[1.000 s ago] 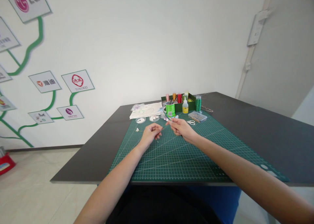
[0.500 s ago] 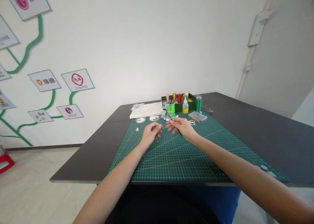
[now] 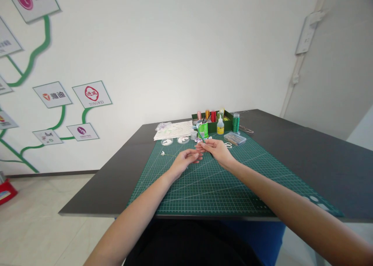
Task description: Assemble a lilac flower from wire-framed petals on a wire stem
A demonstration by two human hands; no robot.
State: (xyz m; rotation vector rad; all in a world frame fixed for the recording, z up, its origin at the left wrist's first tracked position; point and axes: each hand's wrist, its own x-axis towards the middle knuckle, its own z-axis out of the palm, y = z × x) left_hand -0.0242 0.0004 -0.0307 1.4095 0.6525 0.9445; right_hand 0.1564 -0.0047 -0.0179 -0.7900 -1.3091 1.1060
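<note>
My left hand (image 3: 186, 160) is over the green cutting mat (image 3: 210, 192), fingers bent together in a pinch. Whatever is in that pinch is too small to make out. Just right of it and almost touching, my right hand (image 3: 218, 151) is closed on a thin dark stick-like tool (image 3: 212, 155), mostly hidden by the fingers. A small white flower (image 3: 162, 153) with a thin stem shows left of my left hand; its stem runs toward that hand, and I cannot tell whether it is held. White scissors (image 3: 228, 145) lie beyond my right hand.
Two shallow dishes (image 3: 167, 142) with white pieces stand behind my hands, near a patterned white sheet (image 3: 175, 130). Farther back are a green packet (image 3: 203, 131), a yellow-labelled glue bottle (image 3: 220, 126), a green box (image 3: 230, 123) with thread spools, a green tube (image 3: 236, 123) and a clear case (image 3: 235, 138).
My left hand has moved right, closer to my right hand, and its fingers now almost meet the right fingertips. My right hand has turned slightly but stays in nearly the same place.
</note>
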